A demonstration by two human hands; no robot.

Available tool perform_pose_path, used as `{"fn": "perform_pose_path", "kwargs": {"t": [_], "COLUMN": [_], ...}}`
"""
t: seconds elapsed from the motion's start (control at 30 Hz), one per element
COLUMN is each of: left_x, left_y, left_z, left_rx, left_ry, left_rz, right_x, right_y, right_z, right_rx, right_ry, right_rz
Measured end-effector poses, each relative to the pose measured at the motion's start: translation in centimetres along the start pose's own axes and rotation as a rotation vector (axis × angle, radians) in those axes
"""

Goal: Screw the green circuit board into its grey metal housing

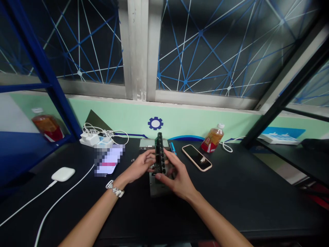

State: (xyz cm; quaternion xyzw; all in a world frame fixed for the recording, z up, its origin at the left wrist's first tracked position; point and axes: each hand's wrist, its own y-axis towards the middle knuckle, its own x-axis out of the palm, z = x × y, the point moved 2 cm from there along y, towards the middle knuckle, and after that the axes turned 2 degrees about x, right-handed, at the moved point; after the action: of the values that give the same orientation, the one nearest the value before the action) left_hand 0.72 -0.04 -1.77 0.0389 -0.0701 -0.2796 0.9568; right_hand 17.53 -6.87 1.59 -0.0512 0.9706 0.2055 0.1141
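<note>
Upright between my hands is a dark circuit board [160, 154], standing on edge with a row of black blocks along the side towards me and a little green on its left face. The curled fingers of my left hand [141, 166] press on its left face near the bottom. My right hand [178, 173] grips the right side, thumb low and fingers behind. Below the board lies a flat grey metal plate [156, 188], partly covered by my right hand. Behind the hands sits a grey metal case [147, 144], with a blue tool or pen [172, 148] beside it.
A phone [197, 157] and a drink bottle [212, 138] stand to the right. Tiny metal bits [132, 160], a partly blurred lilac phone [110, 161], a power strip [95, 139] and a white earphone case [63, 174] with cables are left. Shelf frames [269, 118] flank the desk.
</note>
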Motion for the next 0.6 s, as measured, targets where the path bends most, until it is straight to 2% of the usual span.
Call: {"fn": "perform_pose_path", "kwargs": {"t": [0.13,0.2,0.27,0.37,0.47,0.6], "left_x": [-1.4,-2.2,-2.4,-1.8,-0.5,0.7], "left_y": [-0.3,-0.7,-1.0,-1.4,-1.6,-1.5], "left_z": [1.2,2.0,2.7,3.5,3.6,3.2], "left_rx": [-0.032,-0.044,-0.042,-0.016,0.010,0.027], "left_ry": [0.016,-0.013,-0.082,-0.191,-0.202,-0.136], "left_rz": [0.037,0.065,0.033,-0.094,-0.206,-0.254], "right_x": [-1.2,-1.7,-2.0,-1.4,-0.2,0.6], "right_y": [0.7,1.0,1.3,1.5,1.4,1.2], "right_z": [2.2,3.2,3.9,4.4,4.2,2.8], "right_rx": [0.164,0.207,0.216,0.236,0.284,0.268], "right_ry": [0.015,0.012,0.031,0.143,0.321,0.445], "right_rz": [0.108,0.112,0.088,0.012,-0.083,-0.189]}}
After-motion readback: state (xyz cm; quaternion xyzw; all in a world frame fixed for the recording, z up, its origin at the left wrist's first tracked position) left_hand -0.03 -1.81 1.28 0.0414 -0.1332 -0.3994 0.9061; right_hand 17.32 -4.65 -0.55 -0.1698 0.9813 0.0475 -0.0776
